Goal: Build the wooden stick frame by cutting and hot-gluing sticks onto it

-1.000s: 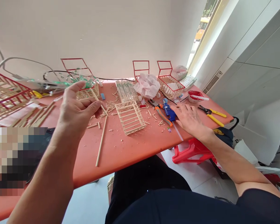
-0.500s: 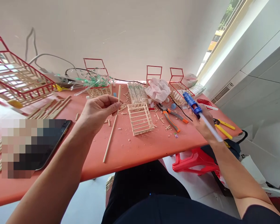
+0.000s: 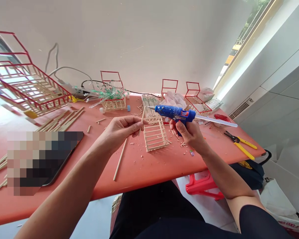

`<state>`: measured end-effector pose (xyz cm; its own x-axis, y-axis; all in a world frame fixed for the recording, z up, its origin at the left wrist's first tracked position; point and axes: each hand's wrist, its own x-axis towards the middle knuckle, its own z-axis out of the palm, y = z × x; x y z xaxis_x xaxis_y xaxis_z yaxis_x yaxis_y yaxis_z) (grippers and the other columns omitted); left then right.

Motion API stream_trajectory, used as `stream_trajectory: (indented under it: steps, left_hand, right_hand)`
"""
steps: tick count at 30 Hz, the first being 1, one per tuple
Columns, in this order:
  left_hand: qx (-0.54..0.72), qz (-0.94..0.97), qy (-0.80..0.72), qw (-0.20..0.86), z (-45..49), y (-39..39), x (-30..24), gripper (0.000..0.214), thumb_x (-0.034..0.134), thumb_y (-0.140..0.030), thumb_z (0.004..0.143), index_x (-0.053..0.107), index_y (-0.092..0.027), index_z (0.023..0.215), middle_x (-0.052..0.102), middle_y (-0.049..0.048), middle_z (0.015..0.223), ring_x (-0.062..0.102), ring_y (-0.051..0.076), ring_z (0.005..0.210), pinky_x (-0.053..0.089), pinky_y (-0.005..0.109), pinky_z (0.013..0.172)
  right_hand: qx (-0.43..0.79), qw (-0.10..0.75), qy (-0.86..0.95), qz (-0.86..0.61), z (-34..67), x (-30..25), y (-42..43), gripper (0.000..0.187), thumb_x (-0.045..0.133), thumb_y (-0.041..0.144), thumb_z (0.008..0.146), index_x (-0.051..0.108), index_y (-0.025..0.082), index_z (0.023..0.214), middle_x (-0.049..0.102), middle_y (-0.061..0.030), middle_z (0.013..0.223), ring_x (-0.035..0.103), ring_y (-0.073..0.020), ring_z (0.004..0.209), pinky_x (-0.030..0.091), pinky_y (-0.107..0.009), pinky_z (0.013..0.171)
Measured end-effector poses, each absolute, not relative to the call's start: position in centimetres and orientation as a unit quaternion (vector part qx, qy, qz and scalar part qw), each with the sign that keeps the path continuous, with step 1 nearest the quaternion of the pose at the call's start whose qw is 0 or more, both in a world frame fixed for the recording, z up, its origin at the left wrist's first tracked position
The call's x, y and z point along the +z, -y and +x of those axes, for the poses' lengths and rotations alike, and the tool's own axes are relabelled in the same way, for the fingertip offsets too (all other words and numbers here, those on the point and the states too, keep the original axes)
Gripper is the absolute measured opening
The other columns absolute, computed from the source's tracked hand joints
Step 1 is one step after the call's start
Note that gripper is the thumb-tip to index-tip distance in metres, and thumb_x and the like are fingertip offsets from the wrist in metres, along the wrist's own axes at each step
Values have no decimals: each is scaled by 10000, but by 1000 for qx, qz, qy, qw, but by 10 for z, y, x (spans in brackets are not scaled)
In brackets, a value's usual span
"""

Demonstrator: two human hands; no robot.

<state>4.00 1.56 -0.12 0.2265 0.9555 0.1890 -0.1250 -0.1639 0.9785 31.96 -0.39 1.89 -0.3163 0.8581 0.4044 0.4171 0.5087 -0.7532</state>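
Note:
My left hand (image 3: pixel 124 129) pinches a short wooden stick (image 3: pixel 143 119) between thumb and fingers, holding it nearly upright above the table. My right hand (image 3: pixel 189 132) is wrapped round a blue glue gun (image 3: pixel 171 113), its nozzle pointing left, close to the stick's upper end; I cannot tell whether they touch. A clear glue stick (image 3: pixel 216 120) juts from the gun's back. Just beneath the hands, a small slatted wooden frame (image 3: pixel 156 136) rests on the orange table (image 3: pixel 149 167). One longer loose stick (image 3: pixel 120 160) lies to its left.
Red-and-wood model carts stand at the far left (image 3: pixel 32 83) and along the wall (image 3: pixel 114 103). Bundled sticks (image 3: pixel 62 119) and a dark phone-like device (image 3: pixel 62 159), partly pixelated, lie left. Yellow-handled pliers (image 3: pixel 241 144) sit right. A red stool (image 3: pixel 201 187) stands below the table edge.
My right hand has brought the glue gun left, from the table's right side to the stick. My left hand still holds the stick, which now leans slightly more. The view has shifted a little.

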Motion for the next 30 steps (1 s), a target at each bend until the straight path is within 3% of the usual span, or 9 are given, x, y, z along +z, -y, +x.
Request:
stream_trajectory:
  steps: [3,8,18,30]
  left_hand:
    - [505,571,-353,543,40,-16,-3,330,972,-447,755,862,-159,874,683,43,684,531,94,590,417,232,571]
    - [507,560,-355,551,43,-14,0,341,983,-432,726,858,-149,869,692,41,691,534,86,577,402,222,553]
    - [562,499,-414,514,36,-22,4,358,969,-348,617,825,-134,865,669,7,649,523,81,553,389,212,534]
    - [569,469,-438,514,29,-30,0,250,914,-272,686,774,-127,834,627,-6,593,512,75,539,403,204,534]
  right_hand:
    - [317,421,742,-414,318,17,1,615,545,803,1025,705,216,931,651,-56,884,564,-157,688,477,-300,580]
    - [328,428,736,-409,317,17,3,597,555,803,1020,704,230,946,648,-56,898,558,-165,690,468,-314,606]
    - [208,309,789,-489,332,19,14,673,446,829,1041,650,214,860,623,-28,706,525,-171,633,379,-315,636]
    - [173,295,797,-497,318,19,15,548,467,709,1061,565,236,802,606,-17,672,535,-173,620,361,-309,634]
